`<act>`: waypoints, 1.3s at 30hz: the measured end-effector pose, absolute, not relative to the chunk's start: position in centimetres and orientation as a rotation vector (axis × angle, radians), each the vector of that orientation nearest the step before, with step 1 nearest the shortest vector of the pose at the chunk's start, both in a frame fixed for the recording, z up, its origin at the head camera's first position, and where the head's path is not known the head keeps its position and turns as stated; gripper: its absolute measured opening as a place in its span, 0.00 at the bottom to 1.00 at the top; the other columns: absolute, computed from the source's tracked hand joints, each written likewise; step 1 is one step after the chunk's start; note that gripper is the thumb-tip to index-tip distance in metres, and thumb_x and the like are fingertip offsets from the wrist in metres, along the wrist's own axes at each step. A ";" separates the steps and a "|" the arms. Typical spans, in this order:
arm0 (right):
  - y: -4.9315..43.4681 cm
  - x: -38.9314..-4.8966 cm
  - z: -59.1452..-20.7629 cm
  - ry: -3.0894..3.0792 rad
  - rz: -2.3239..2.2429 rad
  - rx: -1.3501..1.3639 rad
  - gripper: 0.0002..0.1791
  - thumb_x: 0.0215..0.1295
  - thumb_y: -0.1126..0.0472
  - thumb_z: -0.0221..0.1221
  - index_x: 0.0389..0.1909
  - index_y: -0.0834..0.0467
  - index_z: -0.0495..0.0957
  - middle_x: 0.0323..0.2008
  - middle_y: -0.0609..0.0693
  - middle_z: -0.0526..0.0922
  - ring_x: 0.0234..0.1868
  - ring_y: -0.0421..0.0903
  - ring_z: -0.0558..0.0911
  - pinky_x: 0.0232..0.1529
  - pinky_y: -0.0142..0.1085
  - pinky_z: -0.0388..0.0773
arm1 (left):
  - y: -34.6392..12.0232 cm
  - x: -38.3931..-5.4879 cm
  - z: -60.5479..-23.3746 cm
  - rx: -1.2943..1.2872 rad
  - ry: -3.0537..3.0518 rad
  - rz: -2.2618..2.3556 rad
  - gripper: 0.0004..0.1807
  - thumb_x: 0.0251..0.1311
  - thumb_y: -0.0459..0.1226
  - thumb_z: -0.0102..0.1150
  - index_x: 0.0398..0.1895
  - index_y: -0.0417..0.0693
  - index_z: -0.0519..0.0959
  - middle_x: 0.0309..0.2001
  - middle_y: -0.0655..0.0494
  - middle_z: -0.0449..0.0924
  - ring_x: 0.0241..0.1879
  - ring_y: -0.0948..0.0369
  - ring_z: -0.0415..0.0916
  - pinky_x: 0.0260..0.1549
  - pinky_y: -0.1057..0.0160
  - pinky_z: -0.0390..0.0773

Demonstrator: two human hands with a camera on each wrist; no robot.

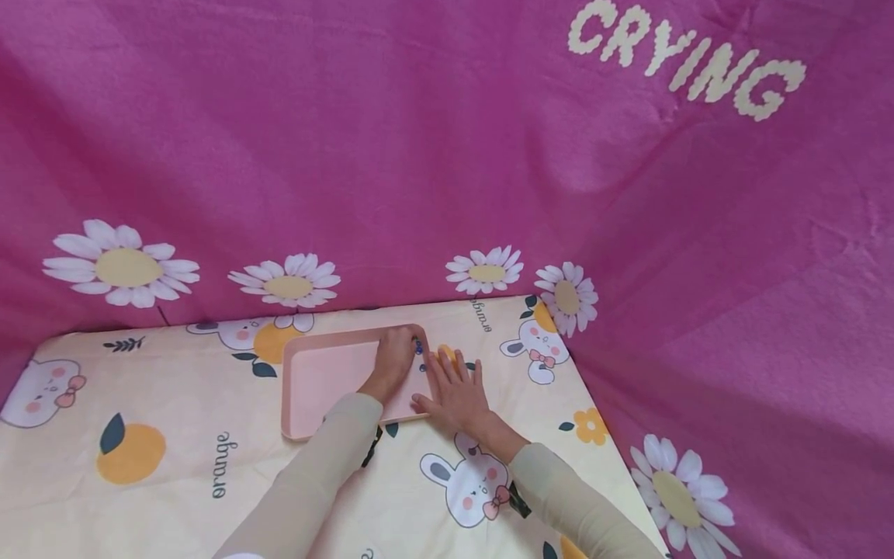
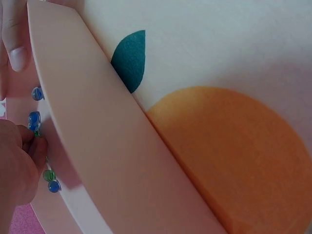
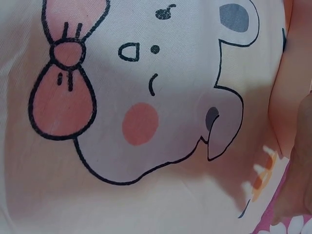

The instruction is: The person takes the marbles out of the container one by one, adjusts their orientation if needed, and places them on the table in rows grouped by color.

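Observation:
A shallow pink tray [image 1: 328, 380] lies on the patterned cloth. My left hand [image 1: 394, 361] reaches into its right end, fingertips pinched together at a small glass marble. In the left wrist view, a bit of green shows at the left hand's [image 2: 19, 161] fingertips; the fingers hide the rest. Around them in the tray are blue marbles [image 2: 34, 120], another blue marble [image 2: 37, 93], a green marble [image 2: 49, 175] and a blue one beside it. With fingers spread, my right hand [image 1: 457, 396] rests against the tray's right side, thumb over the rim.
The cloth [image 1: 174, 388] bears printed rabbits, oranges and flowers. Behind it and on the right hangs a magenta curtain [image 1: 384, 171] with daisies, close to the table's back and right edges. In the right wrist view, a printed rabbit [image 3: 161, 97] fills most of the picture.

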State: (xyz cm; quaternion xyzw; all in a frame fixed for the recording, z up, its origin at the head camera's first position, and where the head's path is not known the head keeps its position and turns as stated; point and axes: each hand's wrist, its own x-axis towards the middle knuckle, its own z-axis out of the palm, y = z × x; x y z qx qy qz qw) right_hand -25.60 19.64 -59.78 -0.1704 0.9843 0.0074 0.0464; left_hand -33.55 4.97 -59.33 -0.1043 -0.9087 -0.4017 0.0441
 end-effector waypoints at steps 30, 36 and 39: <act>19.2 -25.5 -59.7 2.996 0.001 -0.528 0.50 0.67 0.26 0.41 0.80 0.50 0.44 0.79 0.53 0.47 0.77 0.61 0.46 0.69 0.68 0.41 | 5.0 -33.9 -59.1 -0.267 -2.922 -0.976 0.14 0.66 0.28 0.58 0.25 0.52 0.85 0.42 0.51 0.85 0.46 0.54 0.81 0.49 0.55 0.79; 19.2 -25.5 -59.6 2.989 0.039 -0.506 0.50 0.67 0.25 0.40 0.81 0.49 0.42 0.79 0.53 0.46 0.77 0.61 0.45 0.68 0.68 0.41 | 4.3 -33.5 -58.5 -0.266 -2.828 -1.137 0.04 0.65 0.33 0.64 0.39 0.44 0.85 0.37 0.49 0.84 0.38 0.56 0.80 0.43 0.57 0.81; 19.3 -25.7 -59.7 2.993 0.037 -0.507 0.50 0.67 0.25 0.41 0.81 0.49 0.41 0.79 0.54 0.46 0.77 0.61 0.45 0.68 0.69 0.43 | 3.8 -33.0 -57.9 -0.268 -2.786 -1.244 0.06 0.63 0.31 0.64 0.42 0.40 0.83 0.35 0.49 0.83 0.35 0.57 0.78 0.40 0.59 0.81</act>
